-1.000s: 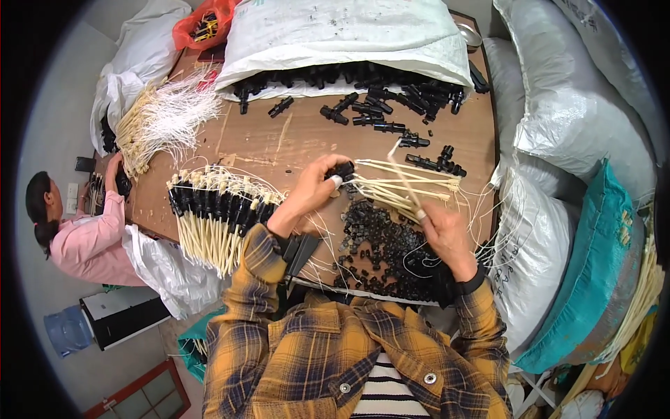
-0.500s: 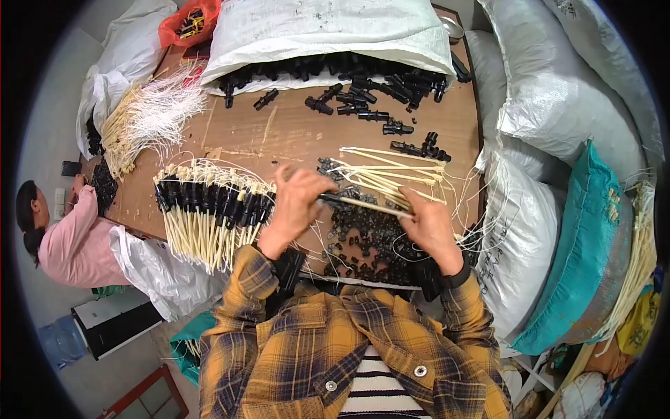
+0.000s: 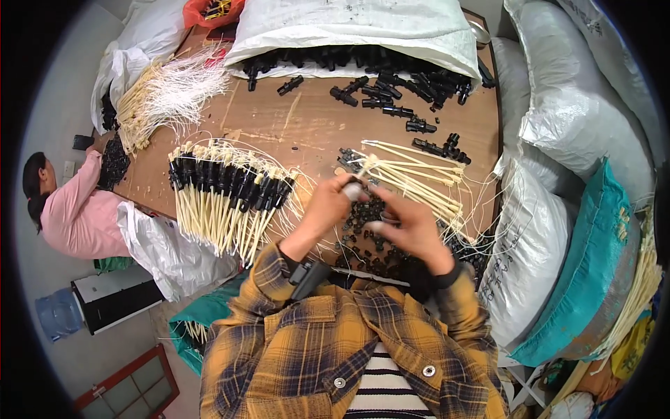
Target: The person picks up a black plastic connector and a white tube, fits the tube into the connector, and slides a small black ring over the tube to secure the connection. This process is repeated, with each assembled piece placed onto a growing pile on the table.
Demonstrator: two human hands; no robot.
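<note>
My left hand [image 3: 326,208] is closed in a pinch over the small black parts. A thin cream stick [image 3: 368,166] shows its pale end just above those fingertips; the rest of it is hidden. Close by on the right, my right hand [image 3: 413,225] has its thumb and forefinger apart, blurred, with nothing visible between them. Small black parts [image 3: 377,260] lie scattered beneath both hands. Behind the right hand is a loose row of cream sticks [image 3: 419,183] with white cords. To the left lies a bundle of cream sticks fitted with black connectors [image 3: 227,185].
A white sack [image 3: 349,28] spills black connectors [image 3: 419,126] at the table's far side. White-corded sticks [image 3: 185,80] lie far left. Full white sacks [image 3: 534,244] and a teal sack [image 3: 576,258] line the right edge. A person in pink [image 3: 80,216] works at the left.
My hands have drawn closer together. The right hand has lost its grip on the cream stick and its fingers have spread. The whole view has shifted slightly.
</note>
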